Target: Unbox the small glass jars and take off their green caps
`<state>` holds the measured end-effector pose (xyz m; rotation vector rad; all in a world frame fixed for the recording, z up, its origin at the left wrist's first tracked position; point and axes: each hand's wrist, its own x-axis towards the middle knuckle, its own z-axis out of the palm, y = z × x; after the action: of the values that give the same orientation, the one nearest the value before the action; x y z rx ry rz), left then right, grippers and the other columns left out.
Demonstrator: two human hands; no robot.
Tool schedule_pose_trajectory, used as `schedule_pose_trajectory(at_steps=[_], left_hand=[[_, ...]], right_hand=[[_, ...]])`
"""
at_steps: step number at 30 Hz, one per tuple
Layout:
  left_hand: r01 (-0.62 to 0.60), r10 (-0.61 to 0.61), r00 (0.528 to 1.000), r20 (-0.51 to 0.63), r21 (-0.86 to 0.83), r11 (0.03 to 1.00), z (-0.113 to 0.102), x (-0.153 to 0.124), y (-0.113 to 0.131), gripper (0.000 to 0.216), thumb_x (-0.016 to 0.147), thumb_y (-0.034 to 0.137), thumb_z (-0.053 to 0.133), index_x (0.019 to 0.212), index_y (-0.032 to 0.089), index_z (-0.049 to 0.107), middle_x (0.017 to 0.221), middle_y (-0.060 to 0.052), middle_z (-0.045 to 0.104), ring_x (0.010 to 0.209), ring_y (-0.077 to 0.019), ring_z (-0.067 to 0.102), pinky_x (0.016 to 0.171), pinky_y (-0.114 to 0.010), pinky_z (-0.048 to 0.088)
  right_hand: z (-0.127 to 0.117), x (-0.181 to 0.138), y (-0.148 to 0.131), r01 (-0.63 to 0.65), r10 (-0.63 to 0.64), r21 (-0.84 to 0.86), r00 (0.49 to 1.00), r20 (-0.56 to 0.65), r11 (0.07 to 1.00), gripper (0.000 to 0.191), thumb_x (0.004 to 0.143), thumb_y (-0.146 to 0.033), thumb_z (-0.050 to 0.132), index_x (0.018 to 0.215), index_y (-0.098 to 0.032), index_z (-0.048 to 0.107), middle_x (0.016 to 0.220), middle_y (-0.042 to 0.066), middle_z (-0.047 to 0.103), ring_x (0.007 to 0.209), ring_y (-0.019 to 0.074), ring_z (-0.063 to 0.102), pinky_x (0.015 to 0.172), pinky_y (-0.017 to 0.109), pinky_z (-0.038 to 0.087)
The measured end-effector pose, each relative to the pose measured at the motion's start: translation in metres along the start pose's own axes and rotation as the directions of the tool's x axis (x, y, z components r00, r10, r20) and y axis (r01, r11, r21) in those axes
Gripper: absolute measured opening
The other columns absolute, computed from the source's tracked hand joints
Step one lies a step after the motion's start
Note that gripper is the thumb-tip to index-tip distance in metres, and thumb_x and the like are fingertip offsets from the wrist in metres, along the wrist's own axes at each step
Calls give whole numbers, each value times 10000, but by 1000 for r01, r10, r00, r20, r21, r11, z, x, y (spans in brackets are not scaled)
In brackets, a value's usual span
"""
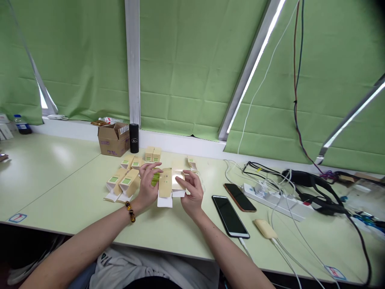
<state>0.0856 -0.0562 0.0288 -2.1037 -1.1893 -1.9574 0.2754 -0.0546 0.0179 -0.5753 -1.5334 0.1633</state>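
Between my hands is a small tan paper box, partly unfolded, with white flaps hanging from its near end. My left hand, a beaded bracelet at its wrist, grips the box's left side. On the right, my right hand holds the white inner panel with thumb and fingers. A bit of something green shows beside my left fingers; what it is I cannot tell. Left of my hands stand several tan boxes with green labels, the nearer ones with end flaps open. Two closed tan boxes sit farther back.
A cardboard carton and a black cylinder stand at the back. Another tan box lies behind my right hand. Two phones, a yellowish mouse-shaped object, a power strip and tangled cables occupy the right.
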Motion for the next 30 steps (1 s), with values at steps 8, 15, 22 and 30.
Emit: schedule_pose_trajectory(at_steps=[8, 15, 22, 30], left_hand=[[-98, 101, 995, -20, 111, 989, -5, 1, -5, 91, 967, 242, 632, 1021, 263, 703, 1312, -98, 687, 1324, -335, 450, 1121, -590, 389], [-97, 97, 995, 3, 102, 990, -6, 5, -9, 132, 962, 347, 656, 928, 276, 761, 1232, -88, 727, 1266, -341, 471, 1081, -580, 410], [153, -126, 983, 134, -211, 966, 2, 5, -6, 246, 972, 453, 654, 909, 225, 720, 1052, -96, 694, 1123, -279, 604, 995, -468, 507], [433, -339, 897, 284, -408, 804, 5, 5, -4, 386, 915, 554, 709, 818, 194, 610, 834, -26, 672, 823, -188, 631, 776, -322, 532]], right_hand=[[0, -1, 2, 49, -49, -7, 999, -10, 999, 344, 897, -170, 663, 1157, -340, 811, 1259, 129, 613, 1053, 276, 666, 879, 501, 611], [-4, 2, -1, 10, -9, -31, 1000, 9, 999, 239, 893, -204, 666, 1006, -331, 833, 1180, 100, 726, 975, 272, 701, 813, 466, 591], [2, -2, -3, -296, 296, 20, 955, -20, 955, 139, 909, -363, 725, 824, -257, 750, 687, 8, 661, 629, 182, 554, 638, 331, 475], [5, 5, -4, -608, 569, 321, 793, 216, 726, 402, 824, -560, 810, 1031, -219, 767, 912, 72, 787, 750, 217, 675, 736, 366, 561]])
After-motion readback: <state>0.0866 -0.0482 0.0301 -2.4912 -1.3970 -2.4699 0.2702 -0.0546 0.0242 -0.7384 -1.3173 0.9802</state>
